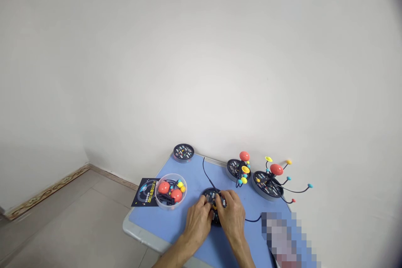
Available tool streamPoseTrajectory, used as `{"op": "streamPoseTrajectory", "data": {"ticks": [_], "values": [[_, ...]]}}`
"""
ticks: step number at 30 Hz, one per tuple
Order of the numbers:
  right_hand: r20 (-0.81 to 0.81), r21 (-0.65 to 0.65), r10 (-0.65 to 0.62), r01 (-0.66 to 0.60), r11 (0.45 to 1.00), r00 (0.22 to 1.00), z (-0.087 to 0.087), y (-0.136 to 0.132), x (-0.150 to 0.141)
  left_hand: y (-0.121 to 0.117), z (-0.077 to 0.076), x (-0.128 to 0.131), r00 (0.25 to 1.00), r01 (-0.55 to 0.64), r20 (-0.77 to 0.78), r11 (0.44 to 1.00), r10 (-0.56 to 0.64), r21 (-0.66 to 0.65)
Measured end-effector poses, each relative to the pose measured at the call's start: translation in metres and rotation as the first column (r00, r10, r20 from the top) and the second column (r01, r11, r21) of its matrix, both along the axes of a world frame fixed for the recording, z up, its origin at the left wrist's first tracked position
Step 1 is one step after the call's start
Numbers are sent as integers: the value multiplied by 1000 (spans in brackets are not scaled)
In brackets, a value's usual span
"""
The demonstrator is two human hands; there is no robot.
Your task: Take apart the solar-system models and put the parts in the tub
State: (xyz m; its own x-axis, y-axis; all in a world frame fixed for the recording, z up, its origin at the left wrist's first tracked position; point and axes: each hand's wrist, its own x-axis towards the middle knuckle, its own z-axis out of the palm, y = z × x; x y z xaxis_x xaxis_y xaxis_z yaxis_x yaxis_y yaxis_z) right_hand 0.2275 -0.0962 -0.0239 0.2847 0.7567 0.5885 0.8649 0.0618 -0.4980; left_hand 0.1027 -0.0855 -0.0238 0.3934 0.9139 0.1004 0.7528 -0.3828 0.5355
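Observation:
Near the middle of the blue table lies a round black base (209,195) with a printed top, apparently part of a planet model. My left hand (197,217) grips its left side, fingers curled and thumb over the top. My right hand (232,214) closes over the right side, thumb and fingers pressing near the centre; anything small under the fingertips is hidden. A thin black rod (208,176) reaches from the base toward the back of the table. Another black rod (253,220) shows to the right of my right hand.
Left of my hands a clear round tub (158,204) holds red balls, small coloured balls and black rods, beside a black printed card (143,194). Another round base (184,152) sits at the back left. Two planet models (236,171) (269,188) stand at the right, rods sticking out. A wall (220,71) rises behind.

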Motion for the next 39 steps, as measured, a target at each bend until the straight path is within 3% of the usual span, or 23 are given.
{"op": "streamPoseTrajectory", "data": {"ticks": [9, 19, 26, 32, 39], "values": [[-98, 88, 32, -23, 996, 995, 5, 1, -2, -2, 5, 1, 997, -2, -79, 1000, 2, 4], [-155, 109, 53, -36, 993, 987, 3, 1, -3, -1, 4, 1, 999, 4, -44, 1000, -4, 3], [-195, 127, 80, -56, 990, 978, 1, 1, -3, 8, 15, 10, 989, -53, 142, 999, 50, 14], [-182, 114, 60, -40, 993, 982, 0, 0, -2, 17, 7, 24, 915, -39, 403, 999, 22, 34], [-174, 168, 91, -61, 984, 981, -3, 2, -1, 19, 0, 23, 891, 2, 452, 998, -30, 63]]}}
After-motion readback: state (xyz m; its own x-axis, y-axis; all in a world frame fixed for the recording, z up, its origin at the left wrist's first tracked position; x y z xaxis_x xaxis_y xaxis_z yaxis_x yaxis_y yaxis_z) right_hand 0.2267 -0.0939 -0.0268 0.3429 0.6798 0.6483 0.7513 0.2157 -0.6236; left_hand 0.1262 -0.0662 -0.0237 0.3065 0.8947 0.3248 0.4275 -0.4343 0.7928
